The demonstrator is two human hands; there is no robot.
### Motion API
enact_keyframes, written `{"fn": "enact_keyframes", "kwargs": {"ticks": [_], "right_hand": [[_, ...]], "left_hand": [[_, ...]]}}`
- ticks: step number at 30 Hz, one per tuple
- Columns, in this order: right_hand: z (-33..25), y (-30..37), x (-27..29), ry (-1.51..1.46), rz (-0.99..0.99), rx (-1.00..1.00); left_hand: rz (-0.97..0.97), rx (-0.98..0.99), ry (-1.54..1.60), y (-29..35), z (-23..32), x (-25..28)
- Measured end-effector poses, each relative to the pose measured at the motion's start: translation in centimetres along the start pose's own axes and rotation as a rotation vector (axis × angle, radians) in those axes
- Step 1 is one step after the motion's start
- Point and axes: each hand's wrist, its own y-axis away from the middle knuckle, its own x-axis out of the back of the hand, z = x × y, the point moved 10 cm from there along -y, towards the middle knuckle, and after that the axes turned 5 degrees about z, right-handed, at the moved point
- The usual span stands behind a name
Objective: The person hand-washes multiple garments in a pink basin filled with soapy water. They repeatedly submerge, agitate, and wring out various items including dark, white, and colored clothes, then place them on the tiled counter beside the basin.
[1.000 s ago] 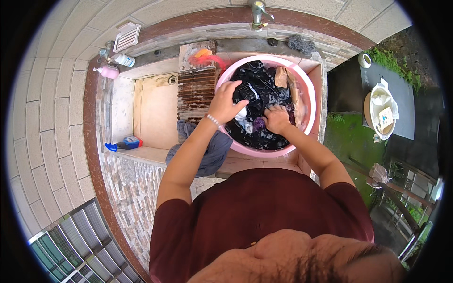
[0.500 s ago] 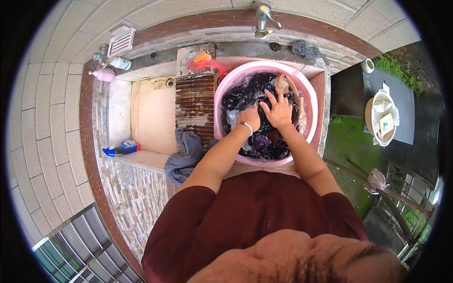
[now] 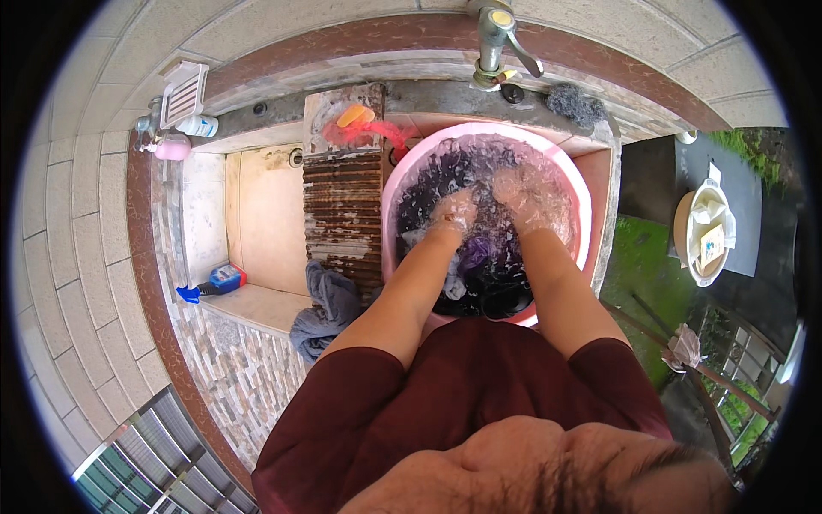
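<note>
A round pink tub (image 3: 584,184) holds water and dark wet clothes (image 3: 425,182), with a purple piece (image 3: 476,250) among them. Both my forearms reach down into it. My left hand (image 3: 455,212) is pushed under the surface at the middle of the clothes. To its right, my right hand (image 3: 529,197) is sunk in the water as well. Splashes and bubbles blur the fingers of both hands, so whether they grip any cloth is hidden.
A ridged washboard slab (image 3: 342,206) lies left of the tub, with an orange brush (image 3: 355,116) and red netting (image 3: 381,130) on top. A grey cloth (image 3: 330,300) hangs at its near end. Behind the tub are a tap (image 3: 494,43) and a grey scouring pad (image 3: 575,103).
Both hands have pushed down from the top of the clothes into the water, which now splashes over them. The beige cloth near the right hand is no longer visible. The view has shifted slightly.
</note>
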Motion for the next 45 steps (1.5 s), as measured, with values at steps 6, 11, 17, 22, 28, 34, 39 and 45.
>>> {"fn": "enact_keyframes", "kwargs": {"ticks": [6, 11, 17, 22, 28, 34, 39, 45], "right_hand": [[-2.2, -0.7, -1.1, 0.131, 0.053, 0.209], [-1.3, 6.1, 6.0, -0.245, 0.381, 0.232], [-2.5, 14.0, 18.8, -1.063, 0.347, 0.275], [-9.6, 18.9, 33.0, -1.446, 0.244, 0.314], [-19.1, 26.9, 43.8, -0.717, 0.736, 0.985], [-8.5, 11.0, 26.9, -0.736, 0.407, 0.32], [-1.5, 10.5, 11.1, -0.235, 0.25, -0.197], [-1.2, 6.6, 5.1, -0.087, 0.136, -0.123]], "left_hand": [[0.031, 0.006, -0.077, 2.3, -1.4, -1.6], [0.253, -0.096, 0.074, 11.8, 1.9, 6.7], [0.444, -0.287, 0.667, 15.6, 0.0, 12.6], [0.512, -0.487, 1.146, 25.7, 6.3, 28.6], [0.617, -0.773, 1.418, 32.5, 13.0, 37.4], [0.645, -0.348, 1.143, 20.1, 5.4, 23.0], [0.511, -0.211, 0.114, 14.0, 2.7, 7.2], [0.073, -0.209, -0.335, 6.9, 3.4, 1.8]]}}
